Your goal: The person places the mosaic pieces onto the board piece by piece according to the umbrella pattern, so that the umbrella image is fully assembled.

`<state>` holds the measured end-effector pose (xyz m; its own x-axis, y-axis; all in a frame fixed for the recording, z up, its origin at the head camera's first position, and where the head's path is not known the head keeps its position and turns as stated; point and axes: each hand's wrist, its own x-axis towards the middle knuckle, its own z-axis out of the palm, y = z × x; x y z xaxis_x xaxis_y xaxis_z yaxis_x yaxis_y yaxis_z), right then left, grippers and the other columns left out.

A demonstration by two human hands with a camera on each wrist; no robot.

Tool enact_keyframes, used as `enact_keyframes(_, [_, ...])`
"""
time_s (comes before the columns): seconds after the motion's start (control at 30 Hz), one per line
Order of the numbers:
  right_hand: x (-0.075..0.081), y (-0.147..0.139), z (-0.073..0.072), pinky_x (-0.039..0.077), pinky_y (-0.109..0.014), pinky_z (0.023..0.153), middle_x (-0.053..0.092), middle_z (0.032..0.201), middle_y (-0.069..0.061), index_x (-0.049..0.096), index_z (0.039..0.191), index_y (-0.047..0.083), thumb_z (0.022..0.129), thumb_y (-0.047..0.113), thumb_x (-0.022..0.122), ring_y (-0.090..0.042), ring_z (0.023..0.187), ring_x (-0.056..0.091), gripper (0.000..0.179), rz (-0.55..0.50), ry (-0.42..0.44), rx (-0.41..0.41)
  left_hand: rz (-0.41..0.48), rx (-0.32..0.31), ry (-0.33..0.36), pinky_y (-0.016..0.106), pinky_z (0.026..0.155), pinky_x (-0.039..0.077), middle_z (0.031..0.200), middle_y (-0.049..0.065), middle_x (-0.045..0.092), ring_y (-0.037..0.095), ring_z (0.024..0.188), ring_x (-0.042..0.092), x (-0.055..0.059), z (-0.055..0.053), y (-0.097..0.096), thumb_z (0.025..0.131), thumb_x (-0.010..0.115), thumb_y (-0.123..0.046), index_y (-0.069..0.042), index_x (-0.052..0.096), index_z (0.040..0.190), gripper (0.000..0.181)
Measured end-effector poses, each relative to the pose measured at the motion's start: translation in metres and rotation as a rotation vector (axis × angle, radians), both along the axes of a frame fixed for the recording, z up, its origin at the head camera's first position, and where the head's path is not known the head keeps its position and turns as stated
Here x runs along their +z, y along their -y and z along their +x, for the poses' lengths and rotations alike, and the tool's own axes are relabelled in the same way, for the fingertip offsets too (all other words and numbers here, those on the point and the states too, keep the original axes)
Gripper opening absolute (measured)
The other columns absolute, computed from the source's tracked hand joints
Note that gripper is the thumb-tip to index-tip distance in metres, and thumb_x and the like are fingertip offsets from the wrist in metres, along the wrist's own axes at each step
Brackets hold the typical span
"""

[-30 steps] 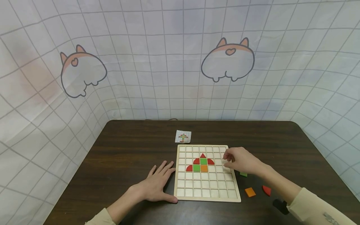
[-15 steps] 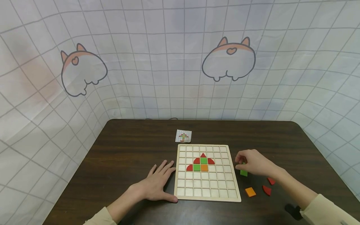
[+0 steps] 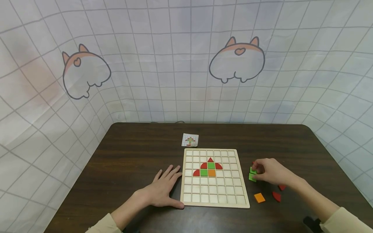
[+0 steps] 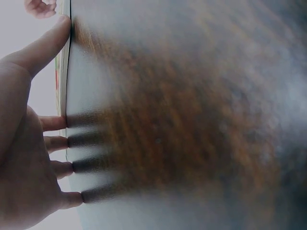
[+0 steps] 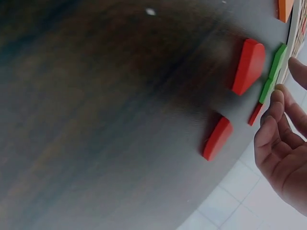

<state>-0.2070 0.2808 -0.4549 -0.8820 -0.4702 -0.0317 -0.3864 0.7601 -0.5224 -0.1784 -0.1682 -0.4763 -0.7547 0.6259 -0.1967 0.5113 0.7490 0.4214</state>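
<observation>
A dark brown wood-grain table (image 3: pixel 140 145) with rounded far corners is bearing a pale wooden grid board (image 3: pixel 215 204), and a small printed pattern card (image 3: pixel 190 140) is lying just beyond the board's far edge. To the board's right, two green square tiles (image 3: pixel 252 177) are lying close together, a partly hidden red piece (image 3: pixel 253 163) just beyond them. Nearer the front, an orange square tile (image 3: pixel 259 197), a red quarter-circle tile (image 3: pixel 276 196) and another red tile (image 3: pixel 281 187) are lying apart.

Tabletop layout

Board (image 3: pixel 204 190) on table (image 3: pixel 140 145); set tiles (image 3: pixel 211 165) in its far-central cells. Card (image 3: pixel 190 140) behind board's far left corner. Left hand (image 3: pixel 164 189) at board's left edge. Right of board: right hand (image 3: pixel 269 170) at paired tiles (image 3: pixel 252 177); three near tiles (image 3: pixel 259 197) before these. Curtain (image 3: pixel 189 81) behind table.
</observation>
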Motion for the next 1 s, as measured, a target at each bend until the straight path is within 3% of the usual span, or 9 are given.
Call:
enact_keyframes(0.63, [-0.0047, -0.0046, 0.0048, 0.042, -0.028, 0.061, 0.056, 0.081, 0.004, 0.066, 0.094, 0.011, 0.082, 0.021, 0.089, -0.007, 0.068, 0.049, 0.027, -0.008, 0.058, 0.019, -0.002, 0.000, -0.003, 0.070, 0.115, 0.010, 0.171, 0.013, 0.011, 0.038, 0.156, 0.004, -0.0004, 0.0004, -0.0002, 0.083, 0.067, -0.076, -0.009, 0.029, 0.161, 0.109])
enact_keyframes(1.0, [-0.0055, -0.0025, 0.0042, 0.046, -0.029, 0.064, 0.057, 0.081, 0.005, 0.067, 0.095, 0.009, 0.082, 0.019, 0.088, -0.008, 0.070, 0.050, 0.027, 0.036, 0.076, 0.000, -0.005, -0.002, -0.002, 0.070, 0.115, 0.010, 0.171, 0.013, 0.011, 0.038, 0.156, 0.004, -0.0005, 0.0006, 0.0005, 0.084, 0.066, -0.076, -0.010, 0.029, 0.161, 0.109])
